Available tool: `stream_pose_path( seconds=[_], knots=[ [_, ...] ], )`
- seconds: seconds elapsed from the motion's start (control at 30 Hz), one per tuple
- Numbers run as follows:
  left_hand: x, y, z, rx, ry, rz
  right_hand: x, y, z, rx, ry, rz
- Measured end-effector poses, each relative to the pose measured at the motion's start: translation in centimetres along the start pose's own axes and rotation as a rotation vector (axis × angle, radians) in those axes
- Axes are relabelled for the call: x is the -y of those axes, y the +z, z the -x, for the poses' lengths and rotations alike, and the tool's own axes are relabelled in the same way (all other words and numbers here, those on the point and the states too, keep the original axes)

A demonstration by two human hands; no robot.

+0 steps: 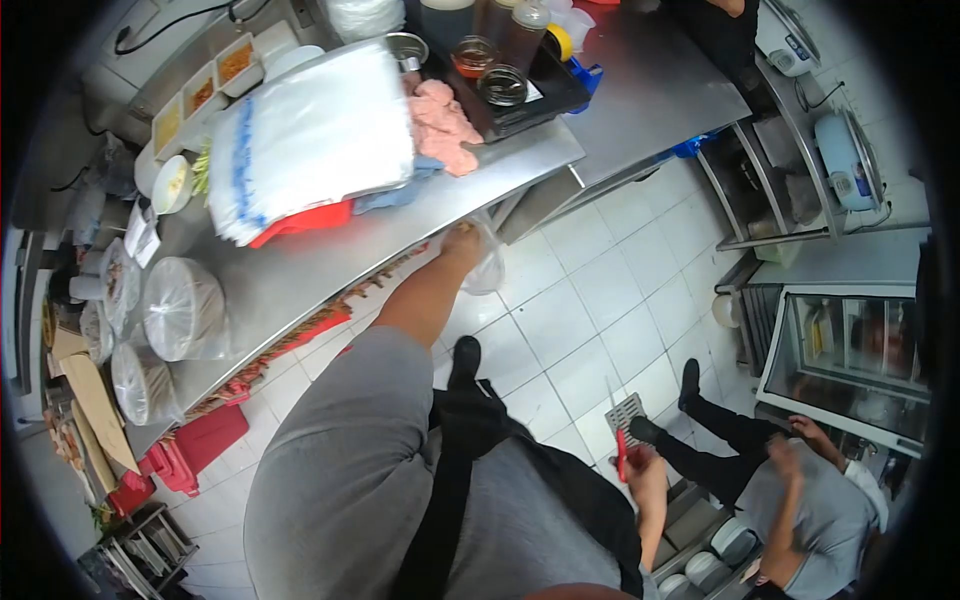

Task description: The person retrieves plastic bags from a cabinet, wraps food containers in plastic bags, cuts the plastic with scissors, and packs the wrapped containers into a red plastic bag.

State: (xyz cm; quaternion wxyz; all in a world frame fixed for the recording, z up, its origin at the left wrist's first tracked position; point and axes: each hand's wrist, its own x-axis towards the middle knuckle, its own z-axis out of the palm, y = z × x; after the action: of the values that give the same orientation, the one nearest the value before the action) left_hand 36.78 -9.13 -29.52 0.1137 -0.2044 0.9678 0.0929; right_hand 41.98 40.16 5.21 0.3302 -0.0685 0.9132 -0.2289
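A: Head view. How far along?
B: Midway, I'd judge. The clear bag [485,272] is in hand, off the steel tabletop [270,280], hanging beside its near edge. The red-handled tool [622,455] is in hand too, well apart from the tabletop and from the bag.
A: What's left?
B: Neither thing is set down, and the tool is not touching the bag. More than that I can't tell.
A: State of the hands?
B: Left hand [462,245] looks closed on the bag's upper part, fingers blurred. Right hand [645,478] is curled round the red handle; a thin blade juts out, knife or scissors unclear.
A: Materials?
B: The bag: thin, see-through film, slack and rounded low down; contents unreadable. On the tabletop, a flat, glossy stack of plastic sheeting [330,120] with blue print; just beside it, a rumpled, soft pink cloth [443,125]. Toward the tabletop's left end, a bulging, drum-shaped plastic bag [188,308]. Tabletop itself: smooth brushed metal, straight-edged.
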Motion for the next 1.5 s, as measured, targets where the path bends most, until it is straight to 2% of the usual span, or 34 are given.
stream_pose_path(
  seconds=[0.07,0.13,0.17,0.3,0.33,0.4,0.47,0.5,0.57,0.63,0.67,0.7,0.8,0.9,0.93,0.97,1.0,1.03,1.07,1.1,1.13,1.17,1.27,1.3,1.37,1.47,1.5],
  knots=[
    [-0.9,-4.1,3.4,0.065,0.103,-0.184,-3.3,1.3,-0.1,-0.034,-0.004,-0.214],
    [-1.8,-6.7,4.1,0.287,0.137,-0.282,0.1,0.7,0.0,-0.027,-0.028,-0.090],
    [-2.6,-8.3,2.9,0.477,0.123,-0.282,0.4,0.9,-0.7,-0.031,-0.052,-0.101],
    [-5.3,-14.5,5.0,0.504,0.081,-0.372,4.7,0.3,-4.8,0.045,-0.248,-0.141],
    [-5.6,-13.2,5.5,0.331,0.005,-0.241,6.1,0.6,-5.9,0.050,-0.262,-0.266],
    [-6.0,-14.9,8.1,0.346,0.120,-0.254,10.3,0.0,-7.8,0.005,-0.466,-0.252],
    [-5.8,-19.7,13.3,0.410,0.186,-0.147,15.2,0.1,-9.3,-0.052,-0.680,-0.244],
    [-5.3,-20.9,16.0,0.398,0.253,-0.055,17.8,0.1,-10.0,-0.087,-0.793,-0.145],
    [-3.0,-20.5,21.8,0.212,0.261,0.217,23.5,0.8,-11.5,-0.124,-1.023,-0.062],
    [0.1,-18.9,27.2,-0.043,0.264,0.323,30.1,1.9,-12.3,-0.122,-1.255,-0.054],
    [1.5,-19.7,30.4,-0.096,0.205,0.405,33.7,2.6,-12.1,-0.124,-1.372,-0.038],
    [3.3,-19.4,33.3,-0.245,0.161,0.461,37.1,3.5,-12.3,-0.115,-1.442,-0.017],
    [6.8,-19.5,42.3,-0.578,-0.230,0.477,46.3,6.3,-12.1,-0.202,-1.660,0.066],
    [9.1,-22.3,50.0,-0.816,-0.662,0.515,52.3,9.7,-13.7,-0.166,-1.608,0.182],
    [11.2,-22.0,51.9,-0.987,-0.635,0.445,53.1,10.8,-14.7,-0.162,-1.601,0.198],
    [11.6,-24.7,54.2,-0.985,-0.753,0.424,53.7,11.9,-15.8,-0.158,-1.589,0.214],
    [13.5,-24.5,55.8,-1.099,-0.797,0.276,54.4,12.5,-16.7,-0.157,-1.576,0.230],
    [15.5,-25.6,57.5,-1.101,-0.869,0.291,55.0,12.6,-17.2,-0.210,-1.597,0.260],
    [17.4,-26.4,58.7,-1.165,-0.923,0.268,55.3,12.2,-16.2,-0.433,-1.694,0.400],
    [19.5,-27.4,59.7,-1.236,-0.879,0.153,55.6,12.2,-15.1,-0.489,-1.692,0.335],
    [21.6,-28.5,60.6,-1.191,-0.853,0.048,55.9,12.3,-13.2,-0.544,-1.687,0.271],
    [23.8,-29.1,61.4,-1.085,-0.923,0.045,56.2,12.6,-11.3,-0.620,-1.753,0.201],
    [28.4,-30.9,60.8,-0.901,-1.230,-0.106,55.8,15.3,-5.0,-0.031,-1.437,-0.147],
    [29.5,-31.5,60.5,-0.782,-1.270,-0.082,55.5,17.6,-6.1,0.183,-1.505,-0.277],
    [31.3,-32.4,59.9,-0.542,-1.340,-0.035,54.1,21.0,-3.8,0.563,-1.322,-0.346],
    [32.5,-32.4,60.0,-0.515,-1.295,0.000,52.8,25.5,0.4,0.781,-1.074,-0.404],
    [32.7,-32.0,59.9,-0.536,-1.274,-0.019,52.4,27.1,0.3,0.783,-1.053,-0.416]
  ],
)
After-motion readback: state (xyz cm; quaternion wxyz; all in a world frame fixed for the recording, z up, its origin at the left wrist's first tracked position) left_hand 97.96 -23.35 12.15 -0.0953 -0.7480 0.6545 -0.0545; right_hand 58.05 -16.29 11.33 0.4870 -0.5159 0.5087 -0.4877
